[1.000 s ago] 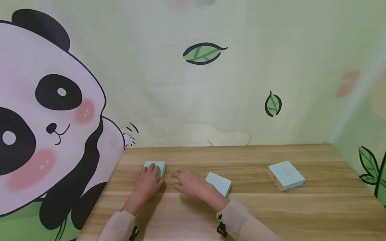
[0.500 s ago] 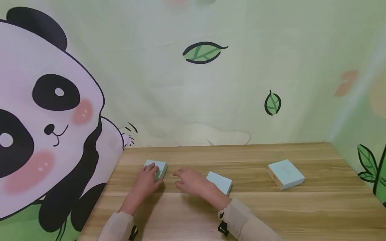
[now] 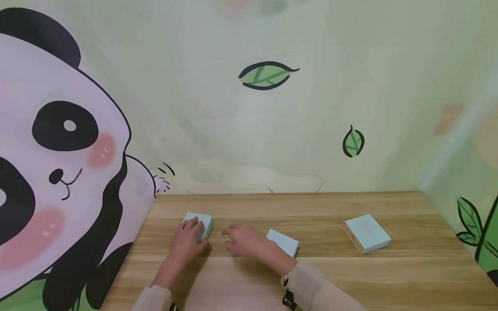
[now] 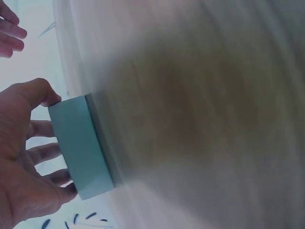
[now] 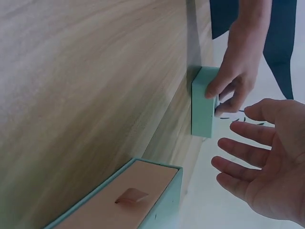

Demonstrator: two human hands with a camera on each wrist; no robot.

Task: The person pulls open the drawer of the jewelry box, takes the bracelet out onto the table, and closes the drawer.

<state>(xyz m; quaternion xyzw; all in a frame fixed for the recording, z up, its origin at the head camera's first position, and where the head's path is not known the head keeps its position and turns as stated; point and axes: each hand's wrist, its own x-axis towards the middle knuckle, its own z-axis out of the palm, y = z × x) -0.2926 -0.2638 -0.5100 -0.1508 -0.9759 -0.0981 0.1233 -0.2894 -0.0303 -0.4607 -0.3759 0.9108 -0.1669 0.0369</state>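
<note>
At the left of the table, a small pale turquoise box (image 3: 207, 220) lies flat under my left hand (image 3: 186, 242). In the right wrist view, the left thumb presses the edge of the turquoise box (image 5: 202, 117) while bent fingers lie over its top. The left wrist view has thumb and fingers spread along the upper edge of this box (image 4: 81, 148). Holding nothing, my right hand (image 3: 246, 242) hovers with relaxed fingers between that box and a middle box (image 3: 287, 242), which the right wrist partly hides. The middle box (image 5: 128, 191) shows a tan end face with a small tab.
A third turquoise box (image 3: 367, 233) with a tan side sits at the right of the wooden table (image 3: 330, 280). Behind the table's back edge hangs a green backdrop (image 3: 311, 99) printed with a panda (image 3: 78, 181) and leaves.
The head view has tilted slightly, so the scene sits a little lower. Both hands and the boxes keep nearly the same places.
</note>
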